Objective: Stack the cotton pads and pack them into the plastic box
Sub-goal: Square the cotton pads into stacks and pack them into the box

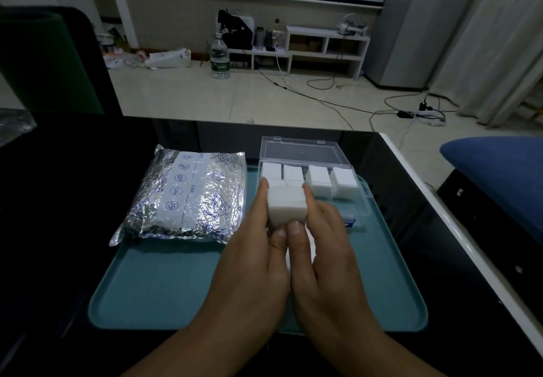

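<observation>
A white stack of cotton pads (286,207) is held between both hands just above the teal tray (164,285). My left hand (255,256) grips its left side, my right hand (326,253) its right side, and both thumbs press its near face. Right behind the stack stands the clear plastic box (352,200) with its lid (302,151) open toward the back. Several white pad stacks (320,180) stand in a row inside it. More white pads show under my right hand, mostly hidden.
A silver foil bag (188,194) with blue print lies on the tray's left part. The tray rests on a black table whose white right edge (458,230) runs close by. A blue cushion (499,171) sits at the right.
</observation>
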`<state>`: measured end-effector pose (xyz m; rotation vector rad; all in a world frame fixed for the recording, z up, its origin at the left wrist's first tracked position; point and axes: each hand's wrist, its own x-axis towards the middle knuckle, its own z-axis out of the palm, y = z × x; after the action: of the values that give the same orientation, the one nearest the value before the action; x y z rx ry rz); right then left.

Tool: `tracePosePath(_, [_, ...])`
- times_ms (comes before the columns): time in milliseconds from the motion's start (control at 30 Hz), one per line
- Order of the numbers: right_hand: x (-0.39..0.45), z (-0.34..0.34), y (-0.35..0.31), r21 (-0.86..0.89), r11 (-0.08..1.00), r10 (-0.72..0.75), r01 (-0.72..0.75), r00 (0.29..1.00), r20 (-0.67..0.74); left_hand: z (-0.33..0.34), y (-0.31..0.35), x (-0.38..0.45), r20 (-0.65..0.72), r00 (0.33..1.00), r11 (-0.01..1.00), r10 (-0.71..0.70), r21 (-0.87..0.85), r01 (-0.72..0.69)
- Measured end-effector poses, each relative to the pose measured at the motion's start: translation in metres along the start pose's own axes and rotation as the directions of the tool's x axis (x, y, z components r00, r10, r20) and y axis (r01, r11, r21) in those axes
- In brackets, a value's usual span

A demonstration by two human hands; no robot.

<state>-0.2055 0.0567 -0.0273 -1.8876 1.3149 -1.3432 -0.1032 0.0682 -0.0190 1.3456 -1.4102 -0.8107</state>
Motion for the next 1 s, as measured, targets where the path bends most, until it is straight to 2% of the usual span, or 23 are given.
tracePosePath(133, [0.002,-0.004,-0.003,0.054,0.998,0.027,-0.026,0.999,-0.023,0.000,0.003,0.000,-0.019,0.999,0.999,0.035,-0.006,-0.035])
tracePosePath(233, [0.005,-0.009,-0.007,0.186,0.979,0.085,-0.081,0.996,-0.009,-0.001,0.007,0.001,-0.043,0.998,0.999,0.044,-0.022,-0.044])
tracePosePath(367, [0.011,-0.015,-0.010,0.362,0.912,0.196,-0.194,0.980,0.030,-0.003,0.006,0.009,-0.089,0.994,0.977,-0.068,-0.206,0.048])
tracePosePath(467, [0.014,-0.017,-0.010,0.442,0.861,0.272,-0.250,0.962,0.013,-0.004,0.005,0.011,-0.096,0.993,0.976,-0.064,-0.212,0.043])
tracePosePath(700, [0.015,-0.021,-0.007,0.439,0.846,0.322,-0.303,0.946,0.031,-0.002,-0.001,0.010,-0.103,0.993,0.981,-0.053,-0.191,0.032])
tracePosePath(867, [0.037,-0.041,0.002,0.400,0.758,0.449,-0.515,0.857,0.254,0.002,0.000,0.021,-0.026,0.991,0.946,-0.131,-0.302,0.117])
tracePosePath(933, [0.051,-0.054,0.008,0.354,0.757,0.482,-0.550,0.835,0.266,0.009,0.002,0.032,0.032,0.991,0.967,-0.133,-0.216,0.137])
tracePosePath(1000, [0.070,-0.066,0.014,0.307,0.752,0.527,-0.583,0.812,0.251,0.014,0.004,0.045,0.053,0.998,0.999,-0.028,0.035,0.027])
